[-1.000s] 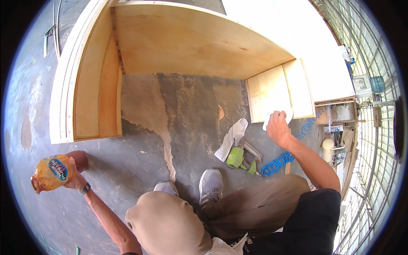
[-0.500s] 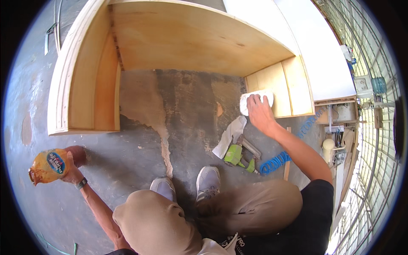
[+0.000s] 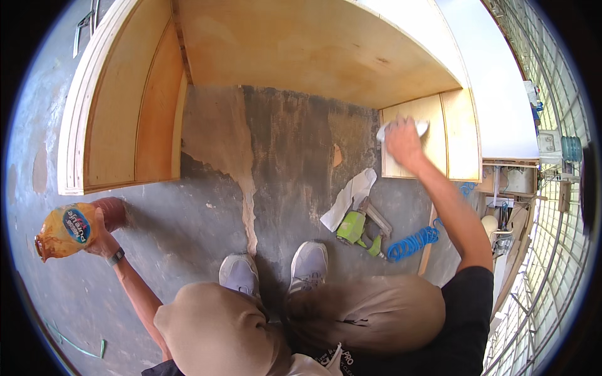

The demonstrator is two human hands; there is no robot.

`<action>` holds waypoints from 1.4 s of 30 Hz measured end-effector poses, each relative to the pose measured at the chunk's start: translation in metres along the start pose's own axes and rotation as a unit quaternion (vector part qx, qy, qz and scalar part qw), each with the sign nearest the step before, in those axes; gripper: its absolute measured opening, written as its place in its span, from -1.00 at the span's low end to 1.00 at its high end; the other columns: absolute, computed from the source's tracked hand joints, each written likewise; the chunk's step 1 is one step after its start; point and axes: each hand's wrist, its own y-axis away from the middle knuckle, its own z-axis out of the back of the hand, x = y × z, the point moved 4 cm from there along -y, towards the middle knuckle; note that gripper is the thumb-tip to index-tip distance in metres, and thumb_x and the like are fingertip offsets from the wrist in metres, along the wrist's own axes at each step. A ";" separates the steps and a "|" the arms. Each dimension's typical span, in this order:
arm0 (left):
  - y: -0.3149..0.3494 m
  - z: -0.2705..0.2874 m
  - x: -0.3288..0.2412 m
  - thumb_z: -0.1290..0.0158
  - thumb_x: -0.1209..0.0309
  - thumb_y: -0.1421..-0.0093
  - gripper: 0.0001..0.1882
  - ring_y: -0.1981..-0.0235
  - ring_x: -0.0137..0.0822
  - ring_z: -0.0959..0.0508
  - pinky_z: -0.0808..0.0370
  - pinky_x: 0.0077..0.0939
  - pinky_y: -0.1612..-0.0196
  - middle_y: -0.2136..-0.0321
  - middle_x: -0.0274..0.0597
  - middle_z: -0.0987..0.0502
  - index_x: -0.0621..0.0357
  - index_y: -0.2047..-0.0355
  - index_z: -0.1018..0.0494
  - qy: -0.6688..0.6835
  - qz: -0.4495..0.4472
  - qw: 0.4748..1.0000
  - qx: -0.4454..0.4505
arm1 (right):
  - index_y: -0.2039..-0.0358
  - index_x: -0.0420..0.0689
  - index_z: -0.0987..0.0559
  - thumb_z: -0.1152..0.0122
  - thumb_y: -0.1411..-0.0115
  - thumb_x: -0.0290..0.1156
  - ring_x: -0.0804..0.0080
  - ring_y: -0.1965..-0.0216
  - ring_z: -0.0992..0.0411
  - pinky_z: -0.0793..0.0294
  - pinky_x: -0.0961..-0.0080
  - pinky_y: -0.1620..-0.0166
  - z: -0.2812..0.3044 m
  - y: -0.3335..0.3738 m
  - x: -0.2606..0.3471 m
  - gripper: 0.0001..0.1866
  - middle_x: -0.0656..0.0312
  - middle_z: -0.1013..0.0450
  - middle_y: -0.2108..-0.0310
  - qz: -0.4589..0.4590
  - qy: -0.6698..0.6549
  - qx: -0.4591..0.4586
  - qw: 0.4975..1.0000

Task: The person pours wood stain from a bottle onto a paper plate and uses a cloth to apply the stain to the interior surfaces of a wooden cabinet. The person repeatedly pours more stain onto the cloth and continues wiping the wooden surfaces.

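Note:
My left hand (image 3: 102, 241) is wrapped round a clear plastic bottle (image 3: 68, 230), tilted on its side, with orange-brown stain or liquid inside and a blue label. Off at the far right, my right hand (image 3: 403, 143) closes over a white cloth or pad (image 3: 422, 128), pressed against the inner face of a pale wooden side panel (image 3: 461, 128). Slight motion blur softens these fingers. That panel belongs to an open plywood cabinet frame (image 3: 307, 47), whose left side panel (image 3: 116, 106) stands near the bottle.
On the dark, worn floor (image 3: 285, 163) lie a green nail gun (image 3: 352, 229), a crumpled white sheet (image 3: 351, 194) and a blue coiled air hose (image 3: 412, 243). A reddish-brown cylinder (image 3: 113, 212) stands behind the bottle. Wire mesh (image 3: 552, 81) runs along the right.
My right hand has slid the white cloth from the panel's near lower corner up onto its inner face. The left hand still holds the bottle. The whole view has shifted slightly.

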 end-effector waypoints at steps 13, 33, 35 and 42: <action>0.000 -0.006 -0.007 -0.50 0.38 0.05 -0.33 0.04 -0.19 -0.62 -0.57 -0.25 -0.11 -0.03 -0.03 -0.60 0.37 -0.07 -0.51 0.039 -0.014 0.999 0.026 | 0.42 0.04 -0.77 -0.09 -0.24 -0.24 0.29 0.08 -0.40 -0.33 0.29 0.13 -0.050 0.079 0.071 -0.71 0.28 -0.58 0.31 0.108 -0.044 0.141 0.983; 0.003 0.004 0.000 -0.48 0.39 0.05 -0.21 -0.09 -0.14 -0.55 -0.52 -0.18 -0.19 -0.14 0.00 -0.52 0.39 -0.18 -0.40 0.040 -0.037 0.998 -0.021 | 0.40 0.23 -0.75 -0.11 -0.21 -0.32 0.47 -0.01 -0.43 -0.27 0.37 -0.21 -0.062 -0.007 -0.062 -0.77 0.56 -0.63 0.23 0.350 -0.052 -0.001 0.935; 0.002 0.005 0.006 -0.47 0.40 0.04 -0.24 -0.08 -0.14 -0.56 -0.54 -0.19 -0.17 -0.13 0.00 -0.53 0.40 -0.15 -0.42 0.043 -0.025 0.999 -0.021 | 0.39 0.23 -0.76 -0.11 -0.19 -0.35 0.44 0.00 -0.44 -0.29 0.36 -0.18 -0.036 -0.017 -0.067 -0.75 0.51 -0.64 0.22 0.338 0.018 0.055 0.939; 0.000 0.009 0.033 -0.44 0.46 -0.01 -0.36 -0.04 -0.13 -0.58 -0.57 -0.19 -0.13 -0.09 0.02 -0.55 0.43 -0.09 -0.46 0.029 0.027 0.999 -0.024 | 0.48 0.15 -0.74 -0.14 -0.12 -0.32 0.41 0.04 -0.47 -0.33 0.32 -0.14 -0.043 -0.019 -0.018 -0.80 0.43 -0.62 0.35 0.389 -0.097 0.011 0.916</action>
